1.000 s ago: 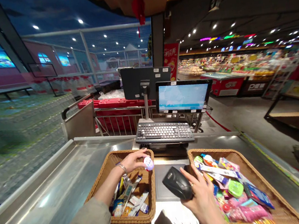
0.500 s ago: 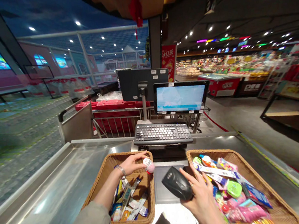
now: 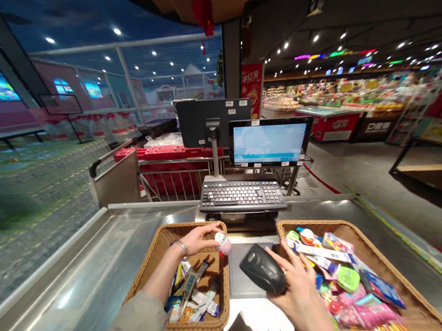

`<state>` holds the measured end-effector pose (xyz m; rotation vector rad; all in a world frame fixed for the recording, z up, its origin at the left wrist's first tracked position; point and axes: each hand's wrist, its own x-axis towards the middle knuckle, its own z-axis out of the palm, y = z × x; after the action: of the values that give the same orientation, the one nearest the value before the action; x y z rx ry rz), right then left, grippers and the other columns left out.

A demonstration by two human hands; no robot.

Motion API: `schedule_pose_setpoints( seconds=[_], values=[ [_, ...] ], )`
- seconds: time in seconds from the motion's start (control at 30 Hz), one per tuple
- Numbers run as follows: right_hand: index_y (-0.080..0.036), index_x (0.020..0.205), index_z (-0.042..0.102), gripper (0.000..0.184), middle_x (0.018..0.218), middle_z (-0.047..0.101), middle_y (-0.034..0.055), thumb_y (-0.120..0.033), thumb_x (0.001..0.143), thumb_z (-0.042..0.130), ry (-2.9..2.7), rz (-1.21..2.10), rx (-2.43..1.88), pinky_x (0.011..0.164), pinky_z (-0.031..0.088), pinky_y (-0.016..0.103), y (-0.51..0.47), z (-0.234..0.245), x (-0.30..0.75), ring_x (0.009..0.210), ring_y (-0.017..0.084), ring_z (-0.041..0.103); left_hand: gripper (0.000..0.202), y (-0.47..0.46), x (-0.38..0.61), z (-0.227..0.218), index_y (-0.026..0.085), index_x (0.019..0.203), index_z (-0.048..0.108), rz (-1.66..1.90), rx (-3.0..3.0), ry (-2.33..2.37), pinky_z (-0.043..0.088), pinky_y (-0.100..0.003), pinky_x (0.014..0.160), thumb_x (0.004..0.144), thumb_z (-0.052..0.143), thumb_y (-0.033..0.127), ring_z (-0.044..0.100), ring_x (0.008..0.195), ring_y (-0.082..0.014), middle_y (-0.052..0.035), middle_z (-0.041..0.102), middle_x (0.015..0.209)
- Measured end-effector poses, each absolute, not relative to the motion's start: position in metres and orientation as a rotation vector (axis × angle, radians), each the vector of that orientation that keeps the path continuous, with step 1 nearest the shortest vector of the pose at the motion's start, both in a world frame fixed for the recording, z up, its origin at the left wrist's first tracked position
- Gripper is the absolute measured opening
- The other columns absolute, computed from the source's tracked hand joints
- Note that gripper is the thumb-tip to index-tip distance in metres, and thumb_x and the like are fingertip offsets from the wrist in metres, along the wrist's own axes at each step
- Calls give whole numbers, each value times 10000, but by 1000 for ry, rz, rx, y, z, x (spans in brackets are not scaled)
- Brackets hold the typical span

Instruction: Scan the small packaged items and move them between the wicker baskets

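Note:
My left hand [image 3: 198,239] pinches a small pink and white egg-shaped candy capsule [image 3: 223,244] by its fingertips, above the near edge of a wicker basket [image 3: 193,329]. That basket holds several slim packets of snacks or sweets. My right hand [image 3: 298,299] is wrapped around a black handheld barcode scanner [image 3: 262,269], which rests over a dark scanning plate [image 3: 247,276]. To its right, a second wicker basket [image 3: 314,225] is heaped with several bright pink, green and blue packaged sweets [image 3: 341,274].
Steel checkout counter [image 3: 56,274] surrounds the baskets. A keyboard [image 3: 241,195] and a lit monitor [image 3: 269,143] stand just beyond them, with a shopping cart [image 3: 173,177] behind. Shrink-wrapped bottled water [image 3: 25,196] is stacked at left; store aisles [image 3: 350,94] stretch away at right.
The capsule has turned in my left fingers, showing more white now, and has shifted slightly right. My right hand and the scanner have barely moved.

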<state>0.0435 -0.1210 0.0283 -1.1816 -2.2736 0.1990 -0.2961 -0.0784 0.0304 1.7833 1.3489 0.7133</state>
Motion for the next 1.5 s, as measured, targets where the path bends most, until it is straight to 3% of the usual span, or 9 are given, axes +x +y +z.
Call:
schedule_pose_setpoints(
  seconds=[0.43,1.03,1.5],
  values=[
    [-330,1119,714,499,1325,650,6,-162,671,573,-2283,112,-1151,1137,239,604,-121,26,43,1435,337,362,454,-77,-296,30,235,1180,695,734,1776,1363,249,-442,1211,776,751,432,363,1458,-292,-128,439,1548],
    [-336,1127,715,493,1309,660,11,-165,689,569,-2320,144,-1150,1144,228,599,-128,37,42,1437,317,363,499,-71,-302,23,237,1175,696,796,1774,1356,248,-457,1209,750,769,488,388,1443,-297,-138,449,1539],
    [-285,913,737,321,1393,596,-9,-167,669,566,-2274,217,-1250,1127,239,625,-123,33,45,1445,336,334,477,-75,-304,27,252,1194,687,735,1753,1308,255,-450,1212,773,754,464,358,1458,-296,-99,461,1537]
  ],
)
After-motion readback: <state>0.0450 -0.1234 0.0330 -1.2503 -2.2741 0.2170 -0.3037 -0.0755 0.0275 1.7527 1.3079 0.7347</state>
